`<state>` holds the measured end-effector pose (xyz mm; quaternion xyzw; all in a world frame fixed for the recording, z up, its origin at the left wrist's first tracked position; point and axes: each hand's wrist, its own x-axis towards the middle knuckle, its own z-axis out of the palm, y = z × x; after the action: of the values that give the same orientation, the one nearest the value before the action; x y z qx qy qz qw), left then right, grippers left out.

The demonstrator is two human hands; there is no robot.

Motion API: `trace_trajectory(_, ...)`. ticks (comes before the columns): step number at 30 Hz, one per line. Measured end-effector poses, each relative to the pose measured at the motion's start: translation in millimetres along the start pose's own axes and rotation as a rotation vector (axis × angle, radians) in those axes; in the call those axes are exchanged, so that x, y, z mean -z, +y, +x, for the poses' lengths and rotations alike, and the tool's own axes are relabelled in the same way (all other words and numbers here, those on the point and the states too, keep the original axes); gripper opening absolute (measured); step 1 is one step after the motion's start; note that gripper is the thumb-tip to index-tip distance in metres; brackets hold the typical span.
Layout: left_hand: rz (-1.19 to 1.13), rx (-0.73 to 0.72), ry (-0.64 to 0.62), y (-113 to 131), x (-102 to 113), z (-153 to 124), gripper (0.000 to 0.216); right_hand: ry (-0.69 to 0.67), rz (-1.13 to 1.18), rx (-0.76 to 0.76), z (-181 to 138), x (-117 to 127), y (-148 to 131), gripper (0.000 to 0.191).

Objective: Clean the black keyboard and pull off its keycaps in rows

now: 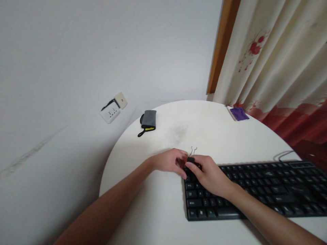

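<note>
My right hand point(208, 175) is closed on the black handle of a wire keycap puller point(190, 159). Two thin bent wires with hooked ends stick out from it, pointing away from me. Beside it, my left hand point(170, 162) curves with its thumb and fingers apart, close to the puller's near end; whether its fingertips touch the puller is hard to make out. Under my right hand and forearm lies a black keyboard point(227, 213), its upper left corner partly covered by both hands.
A round white table point(138, 204) stands against the wall. At its back left lies a folded grey cloth pouch point(149, 118) with a black loop; a purple packet point(239, 114) lies at the back right. A wall socket point(109, 113) and a curtain point(278, 58) flank the table.
</note>
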<state>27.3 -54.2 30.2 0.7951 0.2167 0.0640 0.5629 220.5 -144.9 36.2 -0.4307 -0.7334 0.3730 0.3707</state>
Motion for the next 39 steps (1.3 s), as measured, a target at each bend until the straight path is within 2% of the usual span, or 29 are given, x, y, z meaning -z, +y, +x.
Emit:
trace_trajectory(8,0.016,-0.026,0.014,6,-2,1,0.032,0.054,0.102,-0.087,4,-1,10,0.033)
trace_trajectory(13,0.07,-0.045,0.098,7,-5,1,0.023,0.175,0.112,-0.17,6,1,19,0.038)
trace_trajectory(16,0.237,-0.107,0.209,13,-8,2,0.021,0.262,0.094,-0.181,5,1,18,0.036)
trace_trajectory(20,0.36,-0.243,0.453,21,-18,5,0.02,0.43,0.058,-0.175,4,5,9,0.032)
trace_trajectory(24,0.464,-0.322,0.661,21,-26,7,0.021,0.451,0.136,-0.17,3,8,5,0.034)
trace_trajectory(26,0.529,-0.342,0.712,20,-26,7,0.018,0.45,0.181,-0.173,3,7,5,0.037)
trace_trajectory(31,0.71,-0.443,0.664,21,-23,6,0.019,0.482,0.214,-0.156,5,6,9,0.037)
trace_trajectory(39,0.796,-0.524,0.623,22,-22,6,0.016,0.473,0.083,-0.121,4,11,9,0.037)
